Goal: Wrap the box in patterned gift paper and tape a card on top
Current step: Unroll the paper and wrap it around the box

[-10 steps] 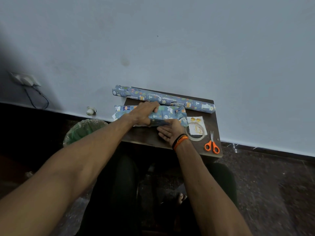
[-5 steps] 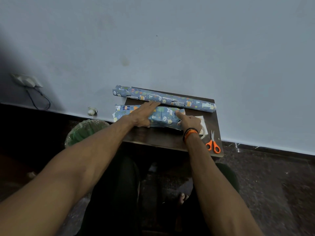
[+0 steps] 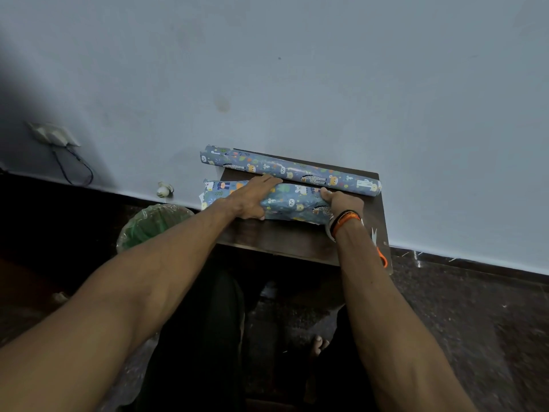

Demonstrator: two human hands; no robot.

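The box (image 3: 292,203), covered in blue animal-print gift paper, lies across a small dark wooden table (image 3: 279,239) set against a pale blue wall (image 3: 326,84). The left hand (image 3: 252,197) presses flat on it, fingers straight and together. The right hand (image 3: 341,202) curls its fingers round the paper at the box's right end. A paper roll (image 3: 289,171) lies behind along the wall, overhanging the table's left edge, its white label unreadable. Orange scissors (image 3: 381,254) sit near the right edge; a green-lined bin (image 3: 154,224) stands left.

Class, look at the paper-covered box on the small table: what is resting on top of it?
The left hand lies flat across the box, pressing the patterned paper down. The right hand grips its right end. No card shows on top. The box itself is hidden under the paper.
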